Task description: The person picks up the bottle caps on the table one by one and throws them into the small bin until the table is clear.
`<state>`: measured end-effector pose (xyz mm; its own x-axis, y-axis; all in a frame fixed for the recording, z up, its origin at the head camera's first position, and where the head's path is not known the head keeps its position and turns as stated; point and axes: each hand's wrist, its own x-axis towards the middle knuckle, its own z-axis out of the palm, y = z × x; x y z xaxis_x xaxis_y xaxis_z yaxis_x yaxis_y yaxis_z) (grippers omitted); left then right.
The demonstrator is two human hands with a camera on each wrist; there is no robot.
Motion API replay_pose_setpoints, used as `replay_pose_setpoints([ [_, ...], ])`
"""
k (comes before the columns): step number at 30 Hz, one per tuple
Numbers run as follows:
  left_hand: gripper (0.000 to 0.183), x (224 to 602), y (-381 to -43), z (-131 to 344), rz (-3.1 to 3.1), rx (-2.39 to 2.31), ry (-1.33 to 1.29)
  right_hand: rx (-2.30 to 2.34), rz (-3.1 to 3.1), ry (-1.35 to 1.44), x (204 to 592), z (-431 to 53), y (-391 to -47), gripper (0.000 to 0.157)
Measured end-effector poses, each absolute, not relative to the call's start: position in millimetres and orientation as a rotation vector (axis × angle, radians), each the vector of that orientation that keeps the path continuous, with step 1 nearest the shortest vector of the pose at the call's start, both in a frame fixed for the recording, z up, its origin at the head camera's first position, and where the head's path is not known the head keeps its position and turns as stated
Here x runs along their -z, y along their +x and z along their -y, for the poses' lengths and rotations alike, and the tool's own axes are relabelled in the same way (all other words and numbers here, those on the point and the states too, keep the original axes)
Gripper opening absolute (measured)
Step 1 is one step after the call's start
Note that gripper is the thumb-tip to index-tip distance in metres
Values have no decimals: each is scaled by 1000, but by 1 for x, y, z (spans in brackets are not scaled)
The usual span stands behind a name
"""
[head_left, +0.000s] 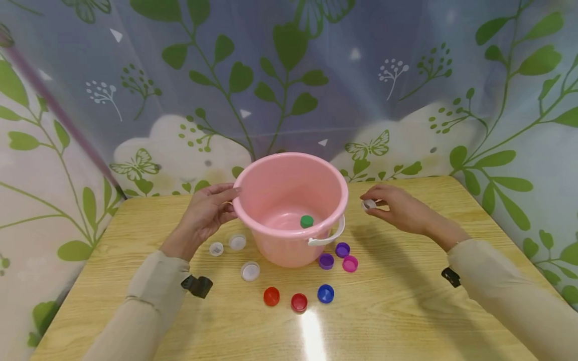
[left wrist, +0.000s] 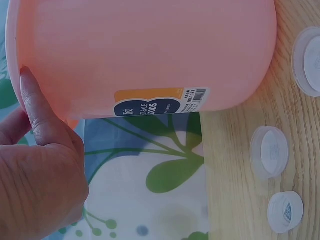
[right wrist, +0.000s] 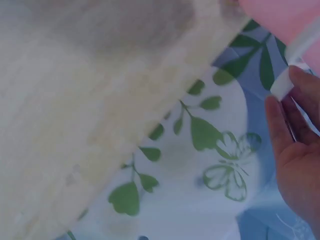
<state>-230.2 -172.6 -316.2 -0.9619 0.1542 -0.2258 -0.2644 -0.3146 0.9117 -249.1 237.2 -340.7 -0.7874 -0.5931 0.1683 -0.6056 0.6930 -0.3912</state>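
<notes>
A pink bucket point(head_left: 289, 248) stands on the table with its white handle point(head_left: 328, 238) hanging toward the front right. A green bottle cap point(head_left: 307, 221) lies inside on its floor. My left hand point(head_left: 206, 213) grips the bucket's rim at the left side; in the left wrist view one finger lies along the outer wall. To the right of the bucket, my right hand point(head_left: 395, 208) pinches a small white bottle cap point(head_left: 368, 204) between thumb and fingers, above the tabletop. The right wrist view shows that white cap point(right wrist: 283, 85) partly covered by the fingers.
Left of the bucket lie white caps point(head_left: 250, 271) on the wooden table point(head_left: 217, 321). In front are two red caps point(head_left: 271, 296) and a blue cap point(head_left: 325, 294). Two purple caps point(head_left: 326, 260) and a pink cap point(head_left: 349, 263) sit front right. A leaf-patterned cloth point(head_left: 271, 100) hangs behind.
</notes>
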Motion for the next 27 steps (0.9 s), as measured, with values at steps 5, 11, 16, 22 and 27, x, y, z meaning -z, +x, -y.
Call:
replay_pose_setpoints([
  [5,44,316,-230,173,-1671,-2348,-146,-749,2806,879,315,-233,-257,33],
  [11,40,316,-230,174,-1681,-2347,-159,-925,2666,752,288,-218,-263,34],
  [16,39,316,-230,174,-1684,-2347,-157,-939,2631,743,274,-203,-268,36],
  [22,38,315,-230,174,-1686,-2346,-158,-954,2622,817,265,-183,-272,36],
  [27,35,315,-230,173,-1678,-2348,-163,-994,2613,911,263,-162,-274,36],
])
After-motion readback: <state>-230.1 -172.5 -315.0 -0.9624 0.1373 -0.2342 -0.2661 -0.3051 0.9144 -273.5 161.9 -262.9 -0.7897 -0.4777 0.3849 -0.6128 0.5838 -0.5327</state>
